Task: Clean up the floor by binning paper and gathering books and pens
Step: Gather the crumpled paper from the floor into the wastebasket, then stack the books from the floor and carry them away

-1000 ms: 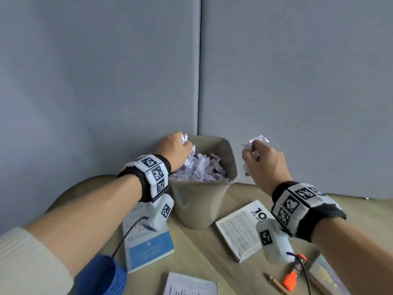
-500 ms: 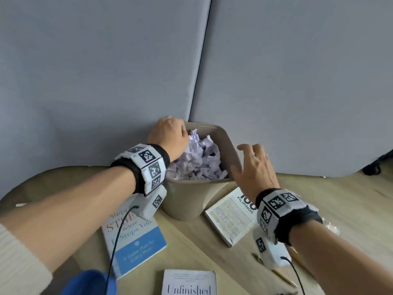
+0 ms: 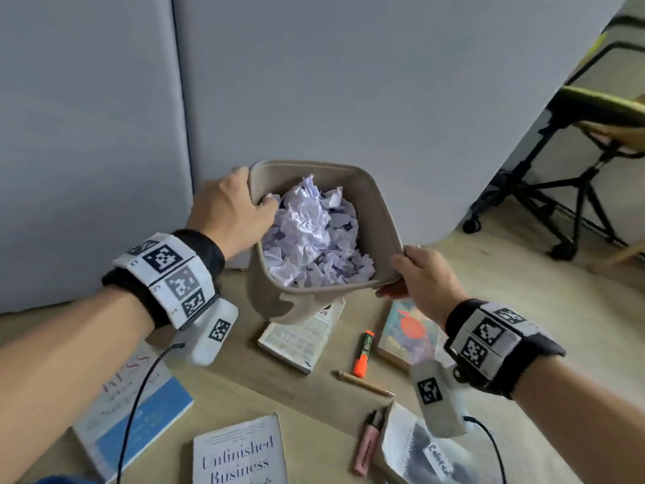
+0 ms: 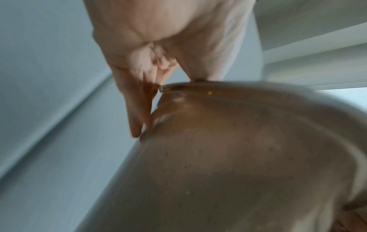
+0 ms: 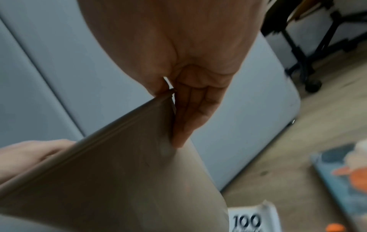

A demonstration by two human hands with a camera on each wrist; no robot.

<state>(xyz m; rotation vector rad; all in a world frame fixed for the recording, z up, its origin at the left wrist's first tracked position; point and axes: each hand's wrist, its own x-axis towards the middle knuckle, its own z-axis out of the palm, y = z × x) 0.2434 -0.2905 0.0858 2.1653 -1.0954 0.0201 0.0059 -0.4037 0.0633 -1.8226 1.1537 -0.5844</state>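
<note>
A beige bin (image 3: pixel 380 211) packed with crumpled white paper (image 3: pixel 310 232) hangs tilted in front of the grey panels, its base over the far end of an open white book (image 3: pixel 300 337). My left hand (image 3: pixel 241 204) grips the far left rim with the thumb inside; its fingers (image 4: pixel 137 109) press the bin's outer wall (image 4: pixel 228 157). My right hand (image 3: pixel 415 274) pinches the near right corner, fingers (image 5: pixel 190 117) flat along the bin (image 5: pixel 119 164). On the floor lie several books, among them "Unfinished Business" (image 3: pixel 241 452), plus an orange highlighter (image 3: pixel 363 354), a pencil (image 3: pixel 366 383) and a pink highlighter (image 3: pixel 366 448).
Grey partition panels (image 3: pixel 349 82) stand right behind the bin. A chair on a black wheeled base (image 3: pixel 558 190) is at the far right. A blue-and-white book (image 3: pixel 139 410) lies under my left forearm, a red-circle book (image 3: pixel 405 330) under my right hand.
The crumpled paper my right hand held is gone from it. Both hands have moved onto the bin's rim and taken hold, and the bin now sits tilted and nearer to me.
</note>
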